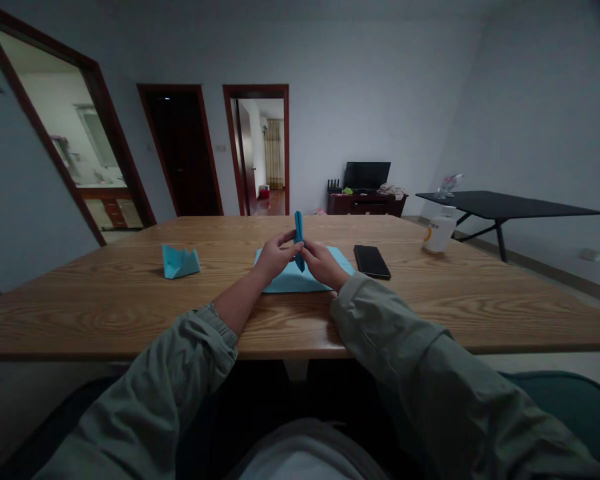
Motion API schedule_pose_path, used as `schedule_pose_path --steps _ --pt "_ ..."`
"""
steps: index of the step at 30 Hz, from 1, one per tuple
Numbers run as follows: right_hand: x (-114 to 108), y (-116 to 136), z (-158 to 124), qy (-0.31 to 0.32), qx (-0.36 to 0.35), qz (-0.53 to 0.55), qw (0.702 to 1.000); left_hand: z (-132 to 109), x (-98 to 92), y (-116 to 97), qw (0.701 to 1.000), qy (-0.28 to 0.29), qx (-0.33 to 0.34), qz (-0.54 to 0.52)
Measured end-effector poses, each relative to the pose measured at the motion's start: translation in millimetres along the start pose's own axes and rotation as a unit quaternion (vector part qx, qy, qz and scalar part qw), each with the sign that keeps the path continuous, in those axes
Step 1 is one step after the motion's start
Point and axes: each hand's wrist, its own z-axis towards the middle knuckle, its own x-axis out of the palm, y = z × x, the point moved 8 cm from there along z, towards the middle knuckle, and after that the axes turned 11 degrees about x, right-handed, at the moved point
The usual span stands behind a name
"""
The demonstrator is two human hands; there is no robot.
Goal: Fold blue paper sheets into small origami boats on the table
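My left hand (pixel 276 257) and my right hand (pixel 321 263) meet at the middle of the wooden table (pixel 130 320). Between them they pinch a narrow folded strip of blue paper (pixel 299 235), which stands nearly upright with its lower end hidden in part by my fingers. Under my hands lies a flat sheet of pale blue paper (pixel 293 283). To the left, a folded blue paper piece with pointed tips (pixel 180 262) sits on the tabletop, apart from both hands.
A black smartphone (pixel 372 261) lies face up right of my right hand, and a white plastic bottle (pixel 439 230) stands near the far right edge. Beyond the table are a black side table, a low cabinet with a monitor, and several doorways.
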Motion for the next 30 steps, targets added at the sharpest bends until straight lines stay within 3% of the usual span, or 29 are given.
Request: schedule_pose_path --steps 4,11,15,21,30 --pt "3 0 1 0.014 -0.011 0.027 0.999 2 1.4 1 0.999 0.009 0.039 0.014" --pt "4 -1 1 0.005 0.029 0.076 0.997 3 -2.2 -10 0.991 0.0 0.095 0.09" --pt "1 -2 2 -0.039 0.069 0.006 0.997 3 -7.0 -13 0.974 -0.019 0.115 0.195" --pt "-5 4 4 -0.095 0.089 -0.104 0.986 0 -7.4 -35 0.922 -0.023 0.169 0.348" --pt "-8 -15 9 -0.089 0.103 -0.001 0.991 3 -16.4 -32 0.923 -0.027 0.161 0.35"
